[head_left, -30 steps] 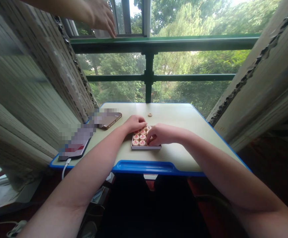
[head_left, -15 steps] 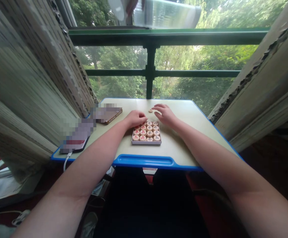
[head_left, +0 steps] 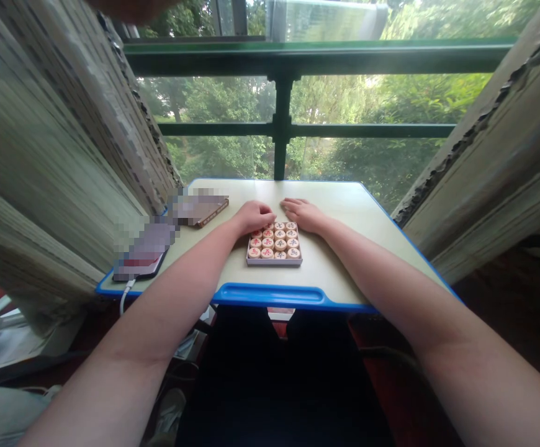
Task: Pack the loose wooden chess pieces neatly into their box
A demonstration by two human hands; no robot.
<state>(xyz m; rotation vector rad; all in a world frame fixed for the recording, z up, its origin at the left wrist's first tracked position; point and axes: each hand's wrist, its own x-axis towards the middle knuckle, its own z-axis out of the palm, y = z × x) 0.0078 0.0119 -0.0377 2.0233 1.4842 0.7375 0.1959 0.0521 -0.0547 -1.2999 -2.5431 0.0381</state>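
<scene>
A shallow white box (head_left: 274, 262) stands on the table, holding rows of round wooden Chinese chess pieces (head_left: 280, 244) with red characters on the left and dark ones on the right. My left hand (head_left: 255, 216) is at the box's far left corner, fingers curled into a pinch over the back row; what they hold, if anything, is hidden. Beyond the far right corner, my right hand (head_left: 303, 213) lies low on the tabletop with its fingers stretched forward. No loose piece shows around it; anything under the palm is covered.
The pale tabletop (head_left: 344, 248) has a blue rim with a tray groove (head_left: 272, 293) in front. At left lie a phone (head_left: 142, 257) with a white cable (head_left: 125, 297) and a brown-edged flat item (head_left: 205, 211). Curtains flank a green window rail (head_left: 316, 59).
My right hand has moved slightly left and down onto the spot of the loose chess piece, which no longer shows. The left hand stays pinched at the box. The view has tilted slightly.
</scene>
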